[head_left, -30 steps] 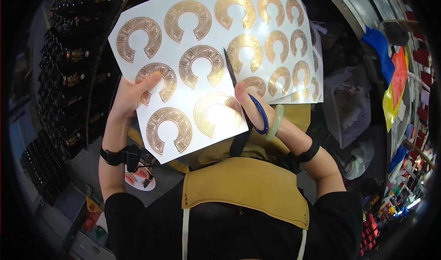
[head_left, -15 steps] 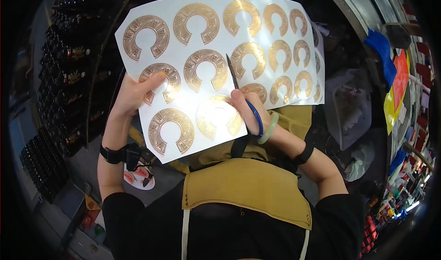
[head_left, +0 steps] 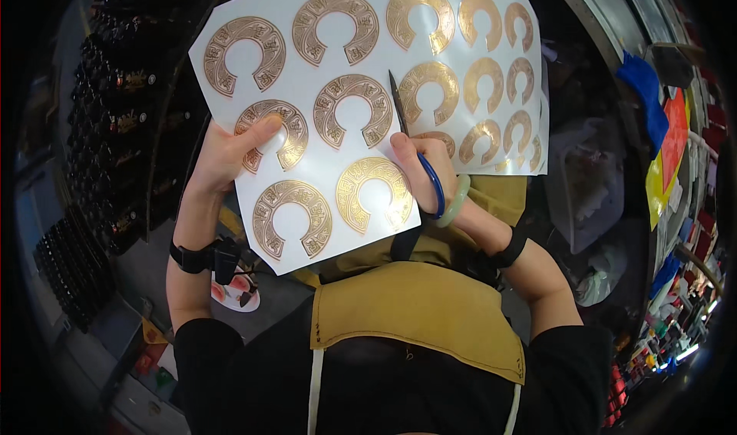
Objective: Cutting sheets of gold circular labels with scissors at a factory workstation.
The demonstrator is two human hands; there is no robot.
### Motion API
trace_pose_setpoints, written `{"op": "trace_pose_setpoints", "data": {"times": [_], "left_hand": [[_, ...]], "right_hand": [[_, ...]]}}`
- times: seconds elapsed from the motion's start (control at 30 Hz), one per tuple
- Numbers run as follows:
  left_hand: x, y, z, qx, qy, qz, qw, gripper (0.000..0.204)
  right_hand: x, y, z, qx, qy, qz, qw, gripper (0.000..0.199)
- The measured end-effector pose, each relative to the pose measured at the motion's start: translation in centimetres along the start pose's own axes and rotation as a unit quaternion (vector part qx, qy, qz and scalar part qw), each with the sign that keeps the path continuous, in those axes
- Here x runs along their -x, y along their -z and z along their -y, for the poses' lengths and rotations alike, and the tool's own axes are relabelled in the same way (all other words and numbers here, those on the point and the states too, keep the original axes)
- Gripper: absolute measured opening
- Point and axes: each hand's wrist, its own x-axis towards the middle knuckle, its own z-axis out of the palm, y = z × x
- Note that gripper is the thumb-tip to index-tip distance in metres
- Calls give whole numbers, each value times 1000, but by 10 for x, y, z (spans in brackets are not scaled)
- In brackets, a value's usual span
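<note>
In the head view, I hold a white sheet printed with golden horseshoe-shaped stickers up in front of me, over my mustard apron. My left hand is closed on the left edge of the sheet, the thumb lying on top of one golden shape. My right hand is closed around the blue handles of the scissors, and the dark blades point up into the sheet, in the white gap between the middle column of shapes and the next one to the right. A pale green bangle sits on my right wrist, a black band on the left one.

To cut well here, I think I should keep the blades in the middle of the white gap, keep the sheet tight with the left hand so the paper does not bend, and make long, slow cuts. The danger I see is to nick the golden shape just beside the blades.
</note>
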Motion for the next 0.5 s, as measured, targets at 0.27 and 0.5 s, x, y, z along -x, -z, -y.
{"op": "trace_pose_setpoints", "data": {"times": [0.27,0.5], "left_hand": [[0,-4,15,-2,46,18,999,35],[5,-3,8,-12,11,15,1000,35]], "right_hand": [[13,11,0,-102,-119,141,978,87],[0,26,30,-14,-103,122,987,79]]}}
